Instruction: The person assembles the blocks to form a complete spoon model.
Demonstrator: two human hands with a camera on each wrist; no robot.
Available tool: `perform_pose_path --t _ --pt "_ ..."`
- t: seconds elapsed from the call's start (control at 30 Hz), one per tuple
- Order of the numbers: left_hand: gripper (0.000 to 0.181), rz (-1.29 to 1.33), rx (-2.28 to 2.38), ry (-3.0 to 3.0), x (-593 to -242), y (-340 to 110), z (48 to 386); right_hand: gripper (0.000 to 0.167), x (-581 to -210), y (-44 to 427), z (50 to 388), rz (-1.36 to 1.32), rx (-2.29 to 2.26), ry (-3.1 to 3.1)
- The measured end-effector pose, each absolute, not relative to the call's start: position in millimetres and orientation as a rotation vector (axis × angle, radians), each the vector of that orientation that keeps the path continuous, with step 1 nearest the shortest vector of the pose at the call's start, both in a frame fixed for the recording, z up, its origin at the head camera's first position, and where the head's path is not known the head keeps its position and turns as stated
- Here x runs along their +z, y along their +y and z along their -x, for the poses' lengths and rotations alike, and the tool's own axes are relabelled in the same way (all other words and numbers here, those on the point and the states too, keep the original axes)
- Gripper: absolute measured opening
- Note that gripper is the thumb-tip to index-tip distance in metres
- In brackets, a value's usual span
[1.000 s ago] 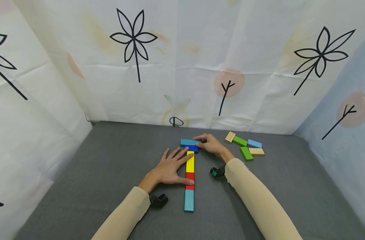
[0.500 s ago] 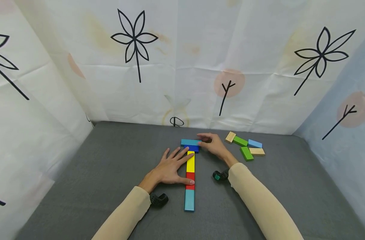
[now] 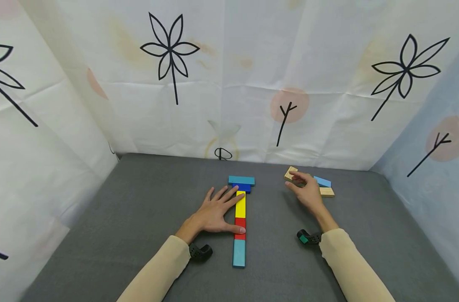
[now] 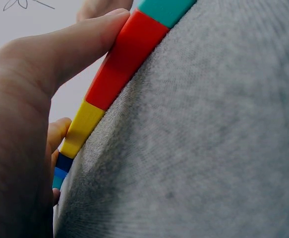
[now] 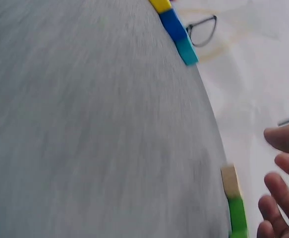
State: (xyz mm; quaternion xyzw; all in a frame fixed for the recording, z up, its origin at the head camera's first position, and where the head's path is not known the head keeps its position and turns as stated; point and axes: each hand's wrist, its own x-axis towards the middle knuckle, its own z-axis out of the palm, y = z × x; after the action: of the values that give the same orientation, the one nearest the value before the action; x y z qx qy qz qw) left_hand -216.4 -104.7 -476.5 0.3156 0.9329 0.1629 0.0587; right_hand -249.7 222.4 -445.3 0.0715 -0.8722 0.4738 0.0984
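Observation:
My left hand [image 3: 213, 214] lies spread beside a line of blocks, its fingertips on the yellow block [image 3: 240, 205] and its thumb on the red block [image 3: 240, 223]. A teal block [image 3: 239, 253] forms the near end. At the far end a dark blue block [image 3: 244, 188] and a teal block [image 3: 241, 180] lie crosswise. My right hand [image 3: 307, 192], fingers apart and holding nothing visible, hovers over the loose blocks at the right. In the right wrist view a wooden block [image 5: 230, 181] and a green block [image 5: 237, 216] lie near its fingers.
A light blue block [image 3: 322, 181] and another wooden block [image 3: 327, 192] lie just right of my right hand. The grey table [image 3: 146, 201] ends at a patterned white cloth [image 3: 233, 84] behind, with cloth also at both sides.
My right hand has left the far teal block and moved right to the loose blocks, now covering the green ones in the head view. My left hand has stayed in place.

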Motion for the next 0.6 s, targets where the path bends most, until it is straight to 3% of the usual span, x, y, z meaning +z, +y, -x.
perform_pose_path --t 0.3,0.6 --pt "0.103 -0.951 0.502 2.820 -476.4 -103.7 215.3 0.047 -450.3 252.1 227.5 0.099 1.238 -2.603" --pt "0.104 -0.965 0.526 2.818 -478.2 -104.9 216.6 0.041 -456.7 253.4 227.6 0.082 1.146 -2.605"
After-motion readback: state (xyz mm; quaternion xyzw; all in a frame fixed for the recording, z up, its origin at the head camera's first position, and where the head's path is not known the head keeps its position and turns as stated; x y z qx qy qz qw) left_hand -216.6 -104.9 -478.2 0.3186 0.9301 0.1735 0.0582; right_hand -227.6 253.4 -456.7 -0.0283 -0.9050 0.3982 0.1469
